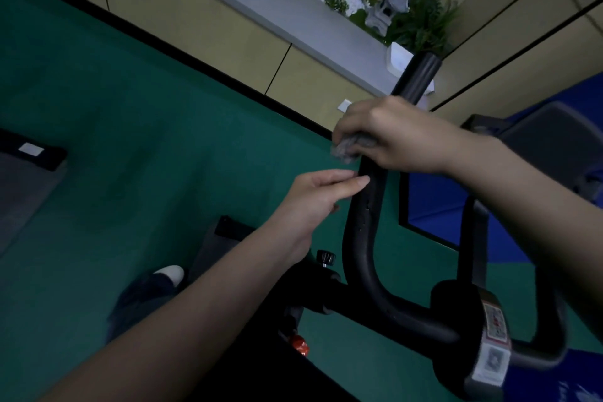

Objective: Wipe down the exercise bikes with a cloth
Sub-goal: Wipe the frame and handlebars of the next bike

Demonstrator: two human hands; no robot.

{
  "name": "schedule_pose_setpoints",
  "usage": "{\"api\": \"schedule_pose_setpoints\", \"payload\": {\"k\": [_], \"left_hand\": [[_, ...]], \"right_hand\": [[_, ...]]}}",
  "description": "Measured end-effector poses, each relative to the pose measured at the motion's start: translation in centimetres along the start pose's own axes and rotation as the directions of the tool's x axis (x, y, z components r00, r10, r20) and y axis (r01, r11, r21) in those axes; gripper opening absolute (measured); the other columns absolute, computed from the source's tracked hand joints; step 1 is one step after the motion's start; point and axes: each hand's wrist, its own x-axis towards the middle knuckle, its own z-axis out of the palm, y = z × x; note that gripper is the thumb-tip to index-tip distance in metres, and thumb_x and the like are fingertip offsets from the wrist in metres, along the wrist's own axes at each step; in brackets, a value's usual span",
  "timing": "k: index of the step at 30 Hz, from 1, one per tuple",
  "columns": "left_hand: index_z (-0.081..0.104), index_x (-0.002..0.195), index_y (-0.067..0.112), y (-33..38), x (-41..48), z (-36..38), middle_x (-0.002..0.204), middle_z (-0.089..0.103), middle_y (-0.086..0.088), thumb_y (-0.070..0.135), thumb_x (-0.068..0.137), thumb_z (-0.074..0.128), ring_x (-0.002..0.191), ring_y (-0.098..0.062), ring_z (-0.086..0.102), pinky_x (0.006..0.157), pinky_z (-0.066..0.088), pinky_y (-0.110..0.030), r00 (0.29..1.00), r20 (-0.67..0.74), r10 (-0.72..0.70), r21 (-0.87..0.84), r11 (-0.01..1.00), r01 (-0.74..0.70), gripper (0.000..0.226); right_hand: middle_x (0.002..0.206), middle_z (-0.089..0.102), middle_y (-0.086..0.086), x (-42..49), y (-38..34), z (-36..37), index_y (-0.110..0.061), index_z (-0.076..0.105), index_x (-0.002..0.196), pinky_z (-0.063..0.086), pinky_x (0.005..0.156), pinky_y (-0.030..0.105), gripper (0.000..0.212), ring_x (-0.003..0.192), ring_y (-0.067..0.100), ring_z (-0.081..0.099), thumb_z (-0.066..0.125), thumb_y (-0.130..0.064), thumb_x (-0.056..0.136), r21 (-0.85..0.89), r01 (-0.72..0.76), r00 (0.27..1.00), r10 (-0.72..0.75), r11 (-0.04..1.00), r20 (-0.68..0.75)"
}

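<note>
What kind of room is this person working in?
Most likely a gym or fitness room: the right hand holds a cloth against an exercise bike's handlebar, on a green floor with a blue mat beside it.

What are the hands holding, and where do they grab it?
The right hand holds a crumpled grey cloth, bunched in its grip against the black handlebar. The left hand holds nothing; its straight fingers only touch the bar.
</note>
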Motion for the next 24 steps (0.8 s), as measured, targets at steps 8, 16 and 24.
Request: {"api": "schedule_pose_setpoints", "payload": {"k": [8,16,24], "left_hand": [[0.07,0.106,0.017,1.0,-0.6,0.1,0.092,0.071,0.008,0.027,0.085,0.067,0.082,-0.001,0.063,0.076,0.044,-0.022,0.998,0.005,0.055,0.155,0.986,-0.055,0.023],[0.068,0.11,0.022,1.7,-1.0,-0.2,0.091,0.069,0.012,0.029,0.09,0.061,0.077,0.005,0.062,0.076,0.047,-0.023,0.993,0.018,0.121,0.317,0.941,-0.12,0.023],[0.066,0.112,0.016,4.3,0.3,-1.3,0.103,0.07,0.001,0.016,0.094,0.053,0.086,-0.002,0.062,0.076,0.045,-0.009,0.947,0.151,0.284,0.64,0.702,-0.313,0.022]], "right_hand": [[0.104,0.066,0.011,-5.6,-3.2,5.1,-0.001,0.068,0.102,0.046,0.091,0.032,0.017,0.101,0.027,0.06,0.065,-0.001,0.086,0.292,-0.222,0.699,0.36,0.93,-0.617],[0.086,0.066,-0.014,-8.1,-6.8,8.6,-0.019,0.067,0.095,0.042,0.074,0.009,0.013,0.081,-0.006,0.059,0.066,-0.01,0.086,0.767,-0.224,0.301,0.791,0.602,-0.533],[0.096,0.07,0.003,-4.2,-4.2,8.6,-0.016,0.064,0.103,0.054,0.088,0.041,0.011,0.094,0.024,0.067,0.056,-0.017,0.094,0.998,-0.031,0.194,0.979,-0.056,0.061]]}}
